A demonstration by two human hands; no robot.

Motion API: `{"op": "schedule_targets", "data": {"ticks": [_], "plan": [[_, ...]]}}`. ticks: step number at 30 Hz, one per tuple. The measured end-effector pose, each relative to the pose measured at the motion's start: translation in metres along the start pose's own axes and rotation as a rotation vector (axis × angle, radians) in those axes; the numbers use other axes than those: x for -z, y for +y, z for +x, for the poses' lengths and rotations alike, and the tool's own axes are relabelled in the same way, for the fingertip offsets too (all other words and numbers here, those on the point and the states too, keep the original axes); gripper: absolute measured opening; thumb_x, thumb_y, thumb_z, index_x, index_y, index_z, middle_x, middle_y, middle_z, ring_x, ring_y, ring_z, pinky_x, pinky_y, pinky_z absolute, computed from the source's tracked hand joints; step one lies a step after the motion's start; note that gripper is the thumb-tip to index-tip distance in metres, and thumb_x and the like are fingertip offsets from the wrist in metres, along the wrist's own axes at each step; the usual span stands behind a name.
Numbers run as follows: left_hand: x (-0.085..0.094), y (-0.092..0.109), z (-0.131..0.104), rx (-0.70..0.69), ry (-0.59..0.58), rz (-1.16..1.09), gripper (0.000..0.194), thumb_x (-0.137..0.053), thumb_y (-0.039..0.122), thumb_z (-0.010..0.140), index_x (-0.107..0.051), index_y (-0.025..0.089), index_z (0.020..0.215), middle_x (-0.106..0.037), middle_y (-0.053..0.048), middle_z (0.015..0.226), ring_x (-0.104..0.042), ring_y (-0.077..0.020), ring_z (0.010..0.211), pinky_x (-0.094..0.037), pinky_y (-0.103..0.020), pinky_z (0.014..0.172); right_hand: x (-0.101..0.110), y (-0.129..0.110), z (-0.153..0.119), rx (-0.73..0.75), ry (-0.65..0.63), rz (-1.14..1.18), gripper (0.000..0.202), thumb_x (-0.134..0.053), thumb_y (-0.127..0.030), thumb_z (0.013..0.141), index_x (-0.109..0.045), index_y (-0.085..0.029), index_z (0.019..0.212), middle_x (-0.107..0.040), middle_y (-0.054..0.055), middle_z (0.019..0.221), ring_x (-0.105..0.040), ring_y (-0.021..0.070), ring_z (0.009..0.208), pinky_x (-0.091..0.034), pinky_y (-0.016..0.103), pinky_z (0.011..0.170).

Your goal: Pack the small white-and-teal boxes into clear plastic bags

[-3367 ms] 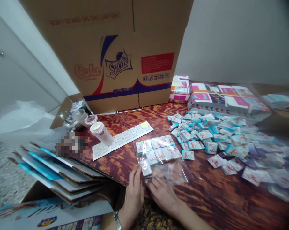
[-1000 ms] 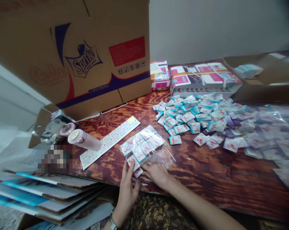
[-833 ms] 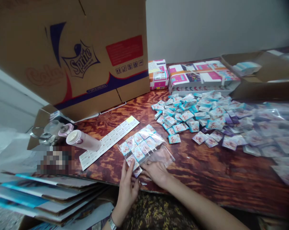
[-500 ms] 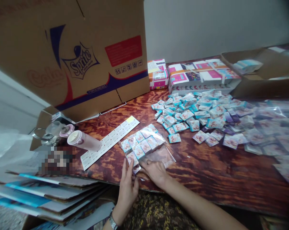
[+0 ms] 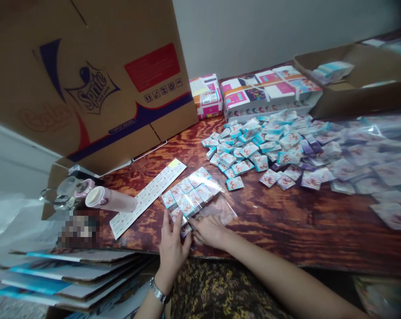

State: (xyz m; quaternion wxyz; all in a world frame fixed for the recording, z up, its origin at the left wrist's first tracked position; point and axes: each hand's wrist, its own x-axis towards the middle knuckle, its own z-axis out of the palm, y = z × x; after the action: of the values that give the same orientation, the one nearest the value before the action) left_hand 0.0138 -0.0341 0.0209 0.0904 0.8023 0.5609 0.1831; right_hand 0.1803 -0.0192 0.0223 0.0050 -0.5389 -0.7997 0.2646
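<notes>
A clear plastic bag (image 5: 220, 208) with several small white-and-blue boxes (image 5: 188, 204) in rows lies flat near the table's front edge. My left hand (image 5: 172, 243) rests at the bag's near left corner, fingers apart, its fingertips on the lowest boxes. Beside it, my right hand (image 5: 209, 231) has its fingers bent together at the near edge of the bag; what they pinch, if anything, is hidden. Beyond the bag, a loose heap of the same small boxes (image 5: 250, 149) spreads to the right.
A large cardboard box (image 5: 121, 106) stands at the back left. Nearer are a pink tumbler (image 5: 116, 200) and a sticker sheet (image 5: 147, 195). Taped packs (image 5: 267, 91) and an open carton (image 5: 353, 97) line the back. Stacked cardboard sheets (image 5: 67, 277) lie at the lower left; filled bags (image 5: 379, 173) lie right.
The whole view has shifted a little, so things appear further left and mostly higher. Both hands remain at the bag's near edge, with the left fingers spread slightly wider.
</notes>
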Motion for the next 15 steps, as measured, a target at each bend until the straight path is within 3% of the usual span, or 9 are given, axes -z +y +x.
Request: {"op": "schedule_targets", "data": {"ticks": [10,15], "plan": [[-0.01,0.006,0.01,0.061,0.108,-0.037,0.042,-0.054,0.025,0.081,-0.046,0.015,0.12,-0.023,-0.018,0.142,-0.031,-0.0312,0.129,-0.038,-0.043,0.098,0.008,0.012,0.003,0.109,0.031,0.031,0.043,-0.044,-0.04,0.088,-0.043,-0.029,0.129,-0.065,0.012,0.102,-0.061,0.0295,0.091,-0.046,0.043,0.073],[-0.019,0.008,0.016,0.073,0.19,0.032,0.041,-0.059,0.027,0.075,-0.049,0.015,0.113,-0.027,-0.02,0.137,-0.032,-0.0346,0.127,-0.038,-0.048,0.096,0.01,0.015,0.002,0.102,-0.005,0.04,0.044,-0.041,-0.029,0.086,-0.041,-0.027,0.131,-0.067,0.013,0.094,-0.063,0.0282,0.081,-0.046,0.042,0.069]]}}
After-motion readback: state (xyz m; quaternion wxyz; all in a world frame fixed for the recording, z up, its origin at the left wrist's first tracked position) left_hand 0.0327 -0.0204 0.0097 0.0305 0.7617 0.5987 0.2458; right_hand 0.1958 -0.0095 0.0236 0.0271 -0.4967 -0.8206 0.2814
